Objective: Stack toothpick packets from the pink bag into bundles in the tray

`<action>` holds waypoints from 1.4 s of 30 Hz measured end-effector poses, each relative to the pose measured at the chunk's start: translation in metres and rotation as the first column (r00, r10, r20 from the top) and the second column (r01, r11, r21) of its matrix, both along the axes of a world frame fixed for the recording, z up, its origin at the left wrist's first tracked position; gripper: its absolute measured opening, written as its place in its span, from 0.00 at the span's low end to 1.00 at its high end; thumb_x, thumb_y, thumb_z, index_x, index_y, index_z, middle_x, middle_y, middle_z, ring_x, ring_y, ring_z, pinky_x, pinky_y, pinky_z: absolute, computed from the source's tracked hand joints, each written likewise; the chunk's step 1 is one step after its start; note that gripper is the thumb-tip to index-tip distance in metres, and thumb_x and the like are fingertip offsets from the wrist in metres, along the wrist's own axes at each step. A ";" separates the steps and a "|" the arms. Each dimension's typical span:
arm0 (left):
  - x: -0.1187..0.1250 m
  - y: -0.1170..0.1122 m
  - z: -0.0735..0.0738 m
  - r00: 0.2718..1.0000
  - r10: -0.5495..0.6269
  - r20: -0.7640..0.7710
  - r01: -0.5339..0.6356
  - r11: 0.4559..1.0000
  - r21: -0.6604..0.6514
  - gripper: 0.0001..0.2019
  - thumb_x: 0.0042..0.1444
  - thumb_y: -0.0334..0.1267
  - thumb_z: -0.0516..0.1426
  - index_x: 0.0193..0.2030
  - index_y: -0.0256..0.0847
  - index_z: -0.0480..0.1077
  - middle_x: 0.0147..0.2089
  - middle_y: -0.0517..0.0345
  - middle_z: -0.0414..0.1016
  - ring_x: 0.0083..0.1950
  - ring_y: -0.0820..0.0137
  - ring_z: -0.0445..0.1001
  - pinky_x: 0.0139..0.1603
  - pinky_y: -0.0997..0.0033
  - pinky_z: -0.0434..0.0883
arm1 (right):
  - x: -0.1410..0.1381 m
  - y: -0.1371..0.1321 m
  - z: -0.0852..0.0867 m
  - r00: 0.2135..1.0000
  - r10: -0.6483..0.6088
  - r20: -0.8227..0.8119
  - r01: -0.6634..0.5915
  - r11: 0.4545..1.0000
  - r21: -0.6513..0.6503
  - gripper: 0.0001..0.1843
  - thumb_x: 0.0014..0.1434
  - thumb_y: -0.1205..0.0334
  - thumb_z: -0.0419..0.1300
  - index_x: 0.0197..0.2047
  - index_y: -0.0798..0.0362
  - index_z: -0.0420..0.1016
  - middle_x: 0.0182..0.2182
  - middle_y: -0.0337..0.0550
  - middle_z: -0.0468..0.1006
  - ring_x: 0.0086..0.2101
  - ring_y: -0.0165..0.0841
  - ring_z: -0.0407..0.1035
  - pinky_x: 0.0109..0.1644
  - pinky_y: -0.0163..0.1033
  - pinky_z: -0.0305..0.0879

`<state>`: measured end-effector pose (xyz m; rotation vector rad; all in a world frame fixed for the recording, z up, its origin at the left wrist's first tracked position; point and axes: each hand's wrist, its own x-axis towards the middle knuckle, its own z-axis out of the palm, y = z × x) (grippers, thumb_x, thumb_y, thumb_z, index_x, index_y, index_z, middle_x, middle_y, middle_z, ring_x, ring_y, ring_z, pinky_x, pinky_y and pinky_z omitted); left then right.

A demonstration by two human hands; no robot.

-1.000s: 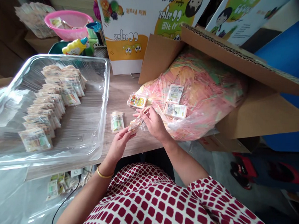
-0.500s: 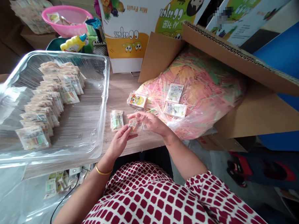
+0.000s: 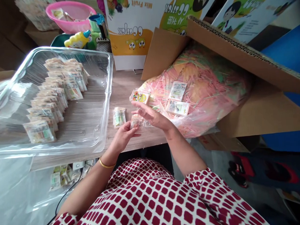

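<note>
Left hand: we had our left hand (image 3: pixel 123 137) pinching a small packet (image 3: pixel 136 121) in its fingertips.
Right hand: our right hand (image 3: pixel 152 115) was curled against that packet; can't tell if it gripped.
Packet spot: between both hands, above the table (image 3: pixel 129 90).
Nearby: another packet (image 3: pixel 119 117) just off at 9 o'clock, a clear tray (image 3: pixel 112 74) of packets past it, a bag of colored sticks (image 3: pixel 213 80) at 2.

Small clear packet (image 3: pixel 136 121): moved up slightly, now just beyond the left fingers (image 3: pixel 128 130) | right fingers (image 3: pixel 143 110): no longer pinched at the packet as a second ago, now spread open and curving just above it
</note>
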<state>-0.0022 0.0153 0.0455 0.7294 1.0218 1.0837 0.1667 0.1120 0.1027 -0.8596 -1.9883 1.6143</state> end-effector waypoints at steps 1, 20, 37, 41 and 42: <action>0.000 0.000 0.000 1.000 0.008 0.021 -0.008 1.000 0.006 0.18 0.52 0.46 0.70 0.45 0.40 0.77 0.44 0.56 0.78 0.46 0.67 0.75 0.52 0.61 0.78 | 0.000 0.000 -0.003 0.999 -0.036 0.005 0.036 0.999 -0.001 0.31 0.68 0.38 0.56 0.66 0.45 0.70 0.70 0.47 0.65 0.66 0.43 0.64 0.70 0.51 0.61; -0.005 -0.005 0.005 0.977 -0.001 0.212 0.005 1.000 -0.019 0.17 0.59 0.44 0.66 0.53 0.42 0.78 0.56 0.52 0.78 0.53 0.62 0.77 0.50 0.60 0.82 | 0.002 0.001 -0.021 0.998 -0.061 0.001 0.061 0.997 -0.053 0.18 0.65 0.51 0.63 0.54 0.49 0.76 0.50 0.44 0.81 0.49 0.38 0.74 0.54 0.44 0.72; -0.012 -0.003 -0.006 0.995 -0.040 0.090 0.034 0.997 0.067 0.14 0.59 0.43 0.66 0.51 0.42 0.79 0.51 0.53 0.80 0.50 0.63 0.78 0.51 0.60 0.80 | -0.004 -0.003 -0.011 0.991 -0.124 -0.051 0.124 0.992 -0.011 0.24 0.70 0.45 0.56 0.64 0.45 0.71 0.65 0.44 0.73 0.65 0.39 0.65 0.69 0.49 0.62; -0.015 -0.005 -0.002 0.993 -0.040 0.113 0.033 0.997 0.068 0.15 0.58 0.41 0.66 0.52 0.42 0.79 0.51 0.54 0.80 0.53 0.65 0.77 0.60 0.59 0.76 | -0.002 0.000 0.000 1.000 -0.025 0.016 0.025 1.000 0.015 0.25 0.71 0.41 0.54 0.59 0.47 0.77 0.62 0.46 0.76 0.62 0.41 0.68 0.69 0.51 0.62; -0.015 -0.005 -0.001 0.994 -0.039 0.101 0.032 0.997 0.070 0.15 0.58 0.41 0.67 0.51 0.42 0.79 0.50 0.55 0.80 0.52 0.66 0.77 0.60 0.61 0.75 | -0.002 0.000 0.001 0.998 -0.061 0.002 0.061 0.998 0.012 0.26 0.70 0.41 0.54 0.61 0.47 0.75 0.63 0.47 0.75 0.61 0.41 0.69 0.68 0.50 0.64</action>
